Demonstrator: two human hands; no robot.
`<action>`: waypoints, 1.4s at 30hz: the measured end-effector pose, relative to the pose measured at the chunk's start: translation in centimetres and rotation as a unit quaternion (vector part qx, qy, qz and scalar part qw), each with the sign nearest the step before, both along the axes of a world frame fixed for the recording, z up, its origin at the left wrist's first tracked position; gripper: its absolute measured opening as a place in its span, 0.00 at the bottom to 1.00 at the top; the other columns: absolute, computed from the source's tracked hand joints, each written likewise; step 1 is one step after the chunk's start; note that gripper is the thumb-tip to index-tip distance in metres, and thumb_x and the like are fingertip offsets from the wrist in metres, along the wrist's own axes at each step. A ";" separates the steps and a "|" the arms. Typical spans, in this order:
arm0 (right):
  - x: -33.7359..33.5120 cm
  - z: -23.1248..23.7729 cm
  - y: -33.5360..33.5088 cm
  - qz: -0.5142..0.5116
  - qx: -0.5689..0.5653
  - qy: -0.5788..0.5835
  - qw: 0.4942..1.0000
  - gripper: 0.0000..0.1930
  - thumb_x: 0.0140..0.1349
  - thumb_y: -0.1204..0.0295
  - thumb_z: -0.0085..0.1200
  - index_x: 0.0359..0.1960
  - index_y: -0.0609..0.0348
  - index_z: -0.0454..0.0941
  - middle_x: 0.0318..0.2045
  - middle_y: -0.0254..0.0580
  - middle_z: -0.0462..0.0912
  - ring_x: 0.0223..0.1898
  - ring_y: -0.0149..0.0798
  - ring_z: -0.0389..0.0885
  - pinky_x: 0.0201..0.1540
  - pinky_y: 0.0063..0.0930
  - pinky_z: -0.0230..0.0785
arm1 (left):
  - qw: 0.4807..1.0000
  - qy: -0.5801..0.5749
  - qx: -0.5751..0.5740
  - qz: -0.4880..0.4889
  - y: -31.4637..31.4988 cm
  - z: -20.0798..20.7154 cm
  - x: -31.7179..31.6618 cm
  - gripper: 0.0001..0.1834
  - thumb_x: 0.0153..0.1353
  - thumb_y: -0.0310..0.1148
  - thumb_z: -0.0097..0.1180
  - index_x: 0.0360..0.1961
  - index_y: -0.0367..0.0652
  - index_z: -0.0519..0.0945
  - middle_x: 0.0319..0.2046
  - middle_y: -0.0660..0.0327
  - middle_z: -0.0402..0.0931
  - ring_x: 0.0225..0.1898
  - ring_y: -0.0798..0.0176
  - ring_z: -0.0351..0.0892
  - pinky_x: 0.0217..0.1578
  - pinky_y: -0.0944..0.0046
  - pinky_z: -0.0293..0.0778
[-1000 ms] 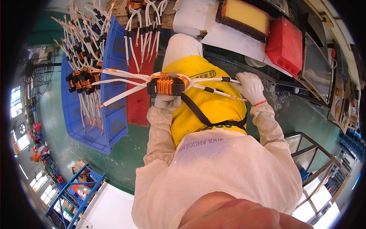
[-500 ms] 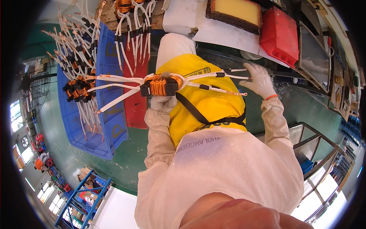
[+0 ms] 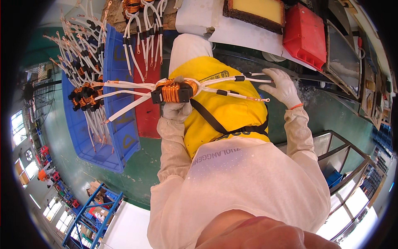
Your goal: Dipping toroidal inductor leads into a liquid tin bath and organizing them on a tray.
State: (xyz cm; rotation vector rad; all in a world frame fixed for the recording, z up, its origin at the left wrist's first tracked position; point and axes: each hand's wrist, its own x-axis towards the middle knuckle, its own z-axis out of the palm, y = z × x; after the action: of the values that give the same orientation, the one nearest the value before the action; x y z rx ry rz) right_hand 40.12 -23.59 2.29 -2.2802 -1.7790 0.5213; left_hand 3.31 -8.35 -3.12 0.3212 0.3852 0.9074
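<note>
A copper-wound choke coil [image 3: 176, 91] with black end pieces is held over my lap. Its white leads stretch out to both sides and end in copper lugs. My gloved left hand [image 3: 176, 111] is closed on the coil from below, its fingers partly hidden under it. At the right-hand leads [image 3: 224, 90], which carry black sleeves, my gloved right hand [image 3: 282, 86] has its thumb and fingers apart. The ends of the upper leads lie in the gap between them; no firm grip shows. One lower lead ends in a lug [image 3: 265, 100] below the thumb.
To the left, a blue crate [image 3: 122, 141] holds several similar coils [image 3: 86, 96] with upright leads. More coils [image 3: 132, 6] lie at the far edge, leads hanging down. A framed yellow block [image 3: 257, 12] and a red bin [image 3: 304, 37] stand far right. A metal frame [image 3: 352, 145] is near my right elbow.
My right hand has shifted slightly left, its thumb now further over the upper lead ends. The coil and my left hand stay nearly in place.
</note>
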 end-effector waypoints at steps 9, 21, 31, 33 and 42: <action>-1.1 0.1 1.3 -0.019 -0.042 -0.090 0.995 0.15 0.63 0.56 0.58 0.39 0.53 0.85 0.35 0.42 0.86 0.46 0.44 0.82 0.69 0.49 0.60 | 1.000 0.025 0.012 -0.006 -0.2 -0.3 -0.4 0.47 0.40 0.08 0.54 0.65 0.52 0.67 0.61 0.56 0.70 0.59 0.55 0.74 0.68 0.56 0.67; -3.2 4.5 5.3 0.006 0.136 -0.001 0.991 0.19 0.59 0.61 0.62 0.49 0.56 0.81 0.44 0.46 0.84 0.51 0.51 0.79 0.59 0.44 0.68 | 0.997 0.031 -0.045 -0.057 0.2 2.2 0.6 0.44 0.52 0.13 0.52 0.72 0.52 0.62 0.57 0.55 0.76 0.23 0.65 0.79 0.16 0.74 0.70; -16.8 9.5 15.3 0.260 0.170 0.171 0.935 0.34 0.53 0.59 0.67 0.62 0.54 0.72 0.53 0.53 0.81 0.56 0.54 0.79 0.56 0.41 0.72 | 0.975 0.174 -0.034 -0.131 0.5 5.7 1.0 0.27 0.61 0.28 0.55 0.64 0.46 0.72 0.42 0.59 0.83 0.20 0.67 0.78 0.16 0.74 0.67; -19.7 10.0 16.5 0.271 0.072 0.199 0.939 0.35 0.55 0.55 0.66 0.63 0.53 0.71 0.52 0.57 0.80 0.52 0.57 0.81 0.52 0.42 0.74 | 0.954 0.211 -0.042 -0.209 0.1 4.9 0.9 0.23 0.61 0.36 0.57 0.57 0.45 0.75 0.25 0.52 0.83 0.16 0.65 0.78 0.14 0.73 0.69; -21.1 8.2 17.2 0.217 0.089 0.173 0.956 0.21 0.60 0.55 0.63 0.51 0.50 0.78 0.34 0.54 0.86 0.36 0.57 0.86 0.38 0.44 0.78 | 0.939 0.313 0.056 -0.135 -2.5 9.0 -0.2 0.28 0.68 0.41 0.56 0.63 0.37 0.68 0.43 0.55 0.83 0.36 0.61 0.85 0.38 0.63 0.83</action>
State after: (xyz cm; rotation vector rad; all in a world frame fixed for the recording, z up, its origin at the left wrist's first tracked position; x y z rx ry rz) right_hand 18.98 -6.35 10.51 -1.5612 -2.0397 0.7447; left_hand 3.07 -10.85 5.92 0.7549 0.8542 0.5380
